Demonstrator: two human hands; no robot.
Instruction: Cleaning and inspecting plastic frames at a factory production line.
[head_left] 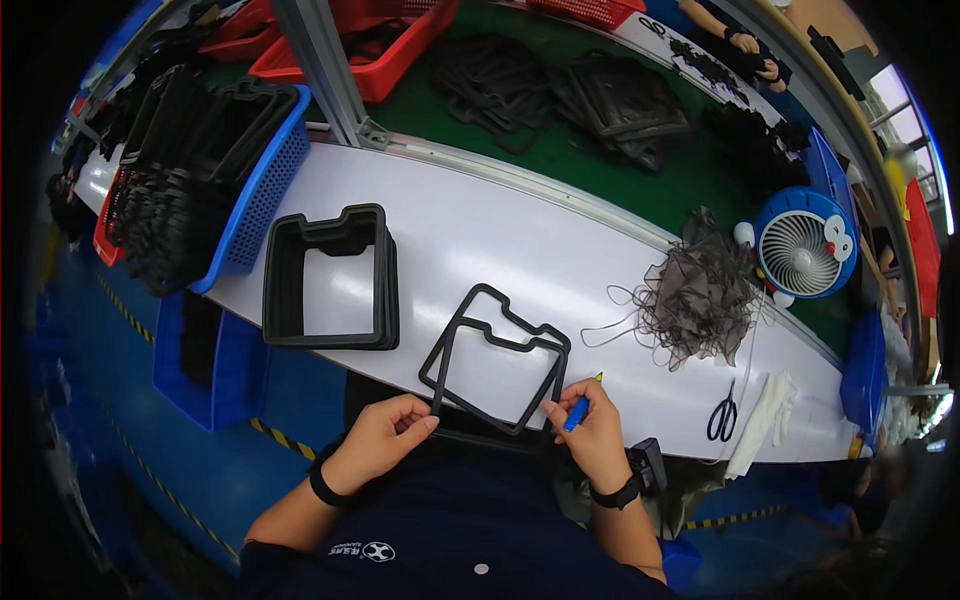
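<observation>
My left hand (378, 440) pinches the left side of a black rectangular gasket-like frame (447, 365) with a notched top edge. At its right side, my right hand (592, 430) is closed around a blue pen-sized tool (577, 413) with a yellow tip, fingers against the frame. A second black frame (507, 309) lies askew on the table beneath the held one. Farther left stands a neat stack of similar black frames (388, 290). The held frame's lower edge overhangs the table's near edge and is partly lost against my dark shirt.
On the white table (450, 235) lie a tangled pile of thin dark trimmings (705, 300), black scissors (722, 415) and white gloves (765, 425). A blue fan (803, 243) stands far right. A blue basket (262, 195) of frames sits left. More frames (625, 105) lie beyond the metal rail.
</observation>
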